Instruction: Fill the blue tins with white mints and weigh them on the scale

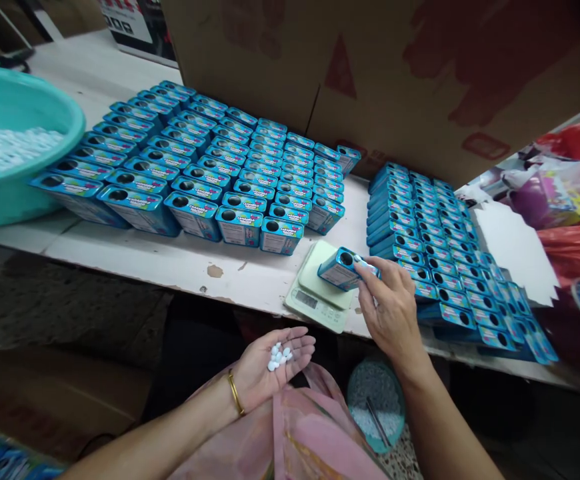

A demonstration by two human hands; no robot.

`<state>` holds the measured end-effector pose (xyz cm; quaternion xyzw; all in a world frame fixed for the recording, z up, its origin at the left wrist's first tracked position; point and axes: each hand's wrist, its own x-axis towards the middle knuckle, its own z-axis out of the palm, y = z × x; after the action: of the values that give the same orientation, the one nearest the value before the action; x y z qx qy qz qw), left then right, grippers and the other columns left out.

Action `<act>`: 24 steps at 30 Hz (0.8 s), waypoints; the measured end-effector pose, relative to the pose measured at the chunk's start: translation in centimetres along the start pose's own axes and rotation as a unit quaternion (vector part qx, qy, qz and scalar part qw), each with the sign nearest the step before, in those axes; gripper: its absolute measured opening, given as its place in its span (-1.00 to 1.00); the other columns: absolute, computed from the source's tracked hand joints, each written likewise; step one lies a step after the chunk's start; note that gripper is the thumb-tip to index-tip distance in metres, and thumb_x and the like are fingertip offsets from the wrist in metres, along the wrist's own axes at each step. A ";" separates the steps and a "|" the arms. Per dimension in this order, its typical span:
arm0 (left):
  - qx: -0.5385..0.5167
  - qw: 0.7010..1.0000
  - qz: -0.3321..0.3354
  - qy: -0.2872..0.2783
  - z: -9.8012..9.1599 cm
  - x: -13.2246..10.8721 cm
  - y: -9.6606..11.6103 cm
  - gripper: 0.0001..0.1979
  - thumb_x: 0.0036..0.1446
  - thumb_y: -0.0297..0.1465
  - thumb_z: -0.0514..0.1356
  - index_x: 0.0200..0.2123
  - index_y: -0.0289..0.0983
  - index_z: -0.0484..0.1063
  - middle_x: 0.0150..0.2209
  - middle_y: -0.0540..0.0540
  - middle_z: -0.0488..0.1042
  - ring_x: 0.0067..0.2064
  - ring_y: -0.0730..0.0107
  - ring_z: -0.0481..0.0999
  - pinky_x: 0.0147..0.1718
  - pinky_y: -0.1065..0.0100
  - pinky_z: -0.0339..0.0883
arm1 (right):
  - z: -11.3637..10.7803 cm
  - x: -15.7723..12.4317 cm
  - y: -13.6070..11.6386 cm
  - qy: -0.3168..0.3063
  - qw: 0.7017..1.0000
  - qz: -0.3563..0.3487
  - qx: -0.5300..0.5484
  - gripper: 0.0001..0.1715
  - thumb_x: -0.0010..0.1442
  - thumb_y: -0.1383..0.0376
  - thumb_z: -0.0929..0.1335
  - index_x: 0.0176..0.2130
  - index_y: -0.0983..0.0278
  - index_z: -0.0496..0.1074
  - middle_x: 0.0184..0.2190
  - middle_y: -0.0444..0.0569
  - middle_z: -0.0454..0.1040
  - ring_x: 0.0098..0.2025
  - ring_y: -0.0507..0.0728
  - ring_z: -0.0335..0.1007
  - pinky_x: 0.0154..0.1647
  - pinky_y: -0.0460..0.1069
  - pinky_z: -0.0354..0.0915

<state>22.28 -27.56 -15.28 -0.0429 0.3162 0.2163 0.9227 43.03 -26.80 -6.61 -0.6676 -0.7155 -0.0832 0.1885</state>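
My left hand is open, palm up, below the table edge. Several small white candies lie loose in its palm. My right hand is closed, with thumb and fingertips pinching a white candy at the top of a blue tin. That tin stands on a pale green digital scale, a dark round hole showing in its top. My right fingers cover part of the tin, and I cannot tell whether they touch it. The digits on the scale's display are too dim to read.
Rows of blue tins stand behind the scale to the left, and another block stands to the right. A turquoise basin of white candies is at far left. A large cardboard box backs the table. Below sits a small tub.
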 end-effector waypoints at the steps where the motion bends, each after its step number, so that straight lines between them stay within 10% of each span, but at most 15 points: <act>1: 0.000 1.000 0.000 -0.001 -0.1 0.0 0.0 -0.72 0.03 -0.45 0.08 -0.18 -0.48 0.34 -0.21 -0.30 0.45 -0.23 0.31 0.47 -0.21 0.36 0.32 | 0.0 0.1 0.1 0.006 1.000 0.003 -0.001 -0.65 0.13 0.38 0.21 -0.06 0.22 0.30 -0.04 0.01 0.24 0.02 0.19 0.08 0.03 0.14 0.01; 24: -0.016 0.999 0.005 0.027 -0.9 1.0 0.0 -0.68 0.00 -0.43 0.12 -0.16 -0.49 0.33 -0.24 -0.29 0.46 -0.21 0.24 0.46 -0.20 0.33 0.31 | 1.3 5.1 4.4 -0.007 0.999 -0.008 0.044 -0.58 0.10 0.26 0.25 -0.02 0.26 0.25 -0.17 0.02 0.34 -0.13 0.17 0.23 -0.10 0.06 0.18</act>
<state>22.48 -27.36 -16.60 -0.0621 0.3375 0.2252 0.9119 46.99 -21.18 -6.47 -0.6534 -0.7250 -0.0486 0.2123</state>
